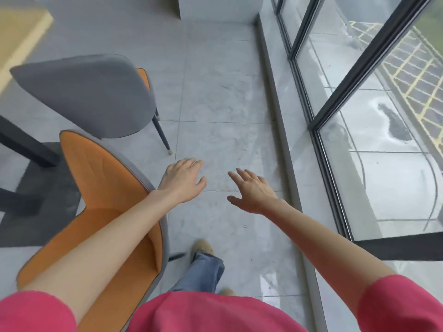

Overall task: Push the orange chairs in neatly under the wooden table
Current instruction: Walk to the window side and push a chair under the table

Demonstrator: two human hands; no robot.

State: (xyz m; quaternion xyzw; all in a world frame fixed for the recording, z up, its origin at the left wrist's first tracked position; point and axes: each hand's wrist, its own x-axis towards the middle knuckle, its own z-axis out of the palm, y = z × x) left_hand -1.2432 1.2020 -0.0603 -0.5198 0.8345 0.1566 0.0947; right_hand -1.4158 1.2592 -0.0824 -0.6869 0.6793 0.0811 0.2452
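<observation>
Head view is showing the near orange chair (100,212) standing at lower left, its seat facing the wooden table (19,34). The left hand (184,180) and right hand (254,192) are hovering, fingers relaxed, holding nothing.

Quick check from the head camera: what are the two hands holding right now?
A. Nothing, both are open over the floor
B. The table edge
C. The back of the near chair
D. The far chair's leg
A: the left hand and right hand both show spread fingers above the tiled floor, beside the near chair, gripping nothing.
</observation>
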